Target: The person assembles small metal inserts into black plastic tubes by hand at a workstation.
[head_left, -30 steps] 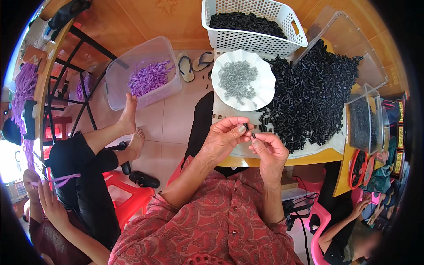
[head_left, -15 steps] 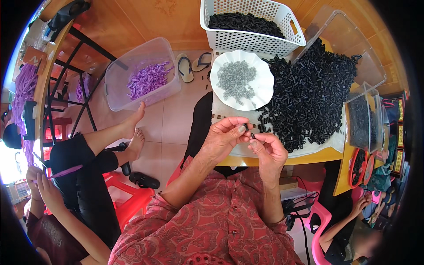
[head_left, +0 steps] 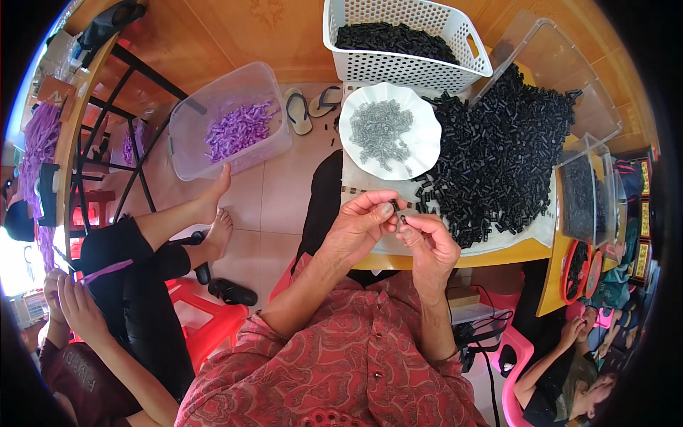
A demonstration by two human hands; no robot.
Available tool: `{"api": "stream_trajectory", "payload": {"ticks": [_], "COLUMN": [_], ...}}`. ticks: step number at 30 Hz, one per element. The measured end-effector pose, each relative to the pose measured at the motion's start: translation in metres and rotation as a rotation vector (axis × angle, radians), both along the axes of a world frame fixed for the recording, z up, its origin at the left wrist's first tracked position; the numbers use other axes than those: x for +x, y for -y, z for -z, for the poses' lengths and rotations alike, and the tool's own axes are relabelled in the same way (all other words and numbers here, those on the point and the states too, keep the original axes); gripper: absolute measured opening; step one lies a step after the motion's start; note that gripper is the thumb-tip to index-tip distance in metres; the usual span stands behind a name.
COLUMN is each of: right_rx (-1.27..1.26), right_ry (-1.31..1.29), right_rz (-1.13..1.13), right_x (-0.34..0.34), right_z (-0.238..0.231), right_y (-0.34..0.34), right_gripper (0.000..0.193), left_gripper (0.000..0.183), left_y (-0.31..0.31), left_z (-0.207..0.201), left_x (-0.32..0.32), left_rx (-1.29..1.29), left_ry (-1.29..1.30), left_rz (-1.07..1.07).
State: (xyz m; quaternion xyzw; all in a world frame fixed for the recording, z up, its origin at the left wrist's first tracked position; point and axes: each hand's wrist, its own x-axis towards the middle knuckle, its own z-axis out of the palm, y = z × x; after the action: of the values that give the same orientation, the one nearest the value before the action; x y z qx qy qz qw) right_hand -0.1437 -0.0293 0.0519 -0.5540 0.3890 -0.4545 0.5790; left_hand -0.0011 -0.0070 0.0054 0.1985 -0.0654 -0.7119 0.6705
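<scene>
My left hand (head_left: 359, 226) pinches a small black plastic piece (head_left: 394, 205) between thumb and fingertips, just over the table's near edge. Close beside it, my right hand (head_left: 430, 245) is closed in a pinch on another small dark piece (head_left: 403, 220), partly hidden by the fingers. The two pieces are near each other; whether they touch is too small to tell. Beyond my hands stands a white scalloped plate (head_left: 427, 153) bearing a heap of small clear pieces (head_left: 382, 129). To its right spreads a large pile of short black plastic pieces (head_left: 498, 156).
A white perforated basket (head_left: 405, 67) of black pieces stands behind the plate. Clear bins (head_left: 587, 188) flank the pile at right. On the floor at left sits a clear tub (head_left: 181, 153) with purple strips. One person sits at left holding a purple strip (head_left: 107, 271), another at lower right.
My right hand has shifted slightly left and down, still pinching. My left hand has barely moved. The person at lower right has raised their hands a little.
</scene>
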Motion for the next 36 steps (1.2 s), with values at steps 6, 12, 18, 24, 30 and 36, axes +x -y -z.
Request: {"api": "stream_trajectory", "payload": {"ticks": [6,12,18,24,30,36], "right_rx": [0.002,-0.006,0.089,0.090,0.006,0.010], "right_ry": [0.020,0.021,0.072,0.046,0.003,0.002], "right_rz": [0.012,0.003,0.022,0.047,0.021,0.010], "right_x": [0.0033,0.0046,0.0035,-0.0002,-0.0011,-0.0022], "right_z": [-0.0001,0.0027,0.0013,-0.0012,-0.0044,-0.0027], "right_y": [0.0020,0.0031,0.0044,0.0054,0.0082,0.0093], "right_gripper": [0.012,0.012,0.013,0.012,0.011,0.012], "left_gripper": [0.024,0.024,0.025,0.027,0.027,0.025], "left_y": [-0.0002,0.0000,-0.0004,-0.0020,-0.0015,-0.0005], "left_z": [0.0010,0.0026,0.0023,0.0035,-0.0053,0.0008], "left_x": [-0.0026,-0.0035,-0.0019,-0.0027,-0.0043,-0.0027], "left_rx": [-0.010,0.033,0.078,0.026,-0.002,-0.043], "left_ry": [-0.027,-0.065,-0.067,-0.028,0.091,0.176], "left_rz": [0.001,0.004,0.016,0.031,0.023,0.019]}}
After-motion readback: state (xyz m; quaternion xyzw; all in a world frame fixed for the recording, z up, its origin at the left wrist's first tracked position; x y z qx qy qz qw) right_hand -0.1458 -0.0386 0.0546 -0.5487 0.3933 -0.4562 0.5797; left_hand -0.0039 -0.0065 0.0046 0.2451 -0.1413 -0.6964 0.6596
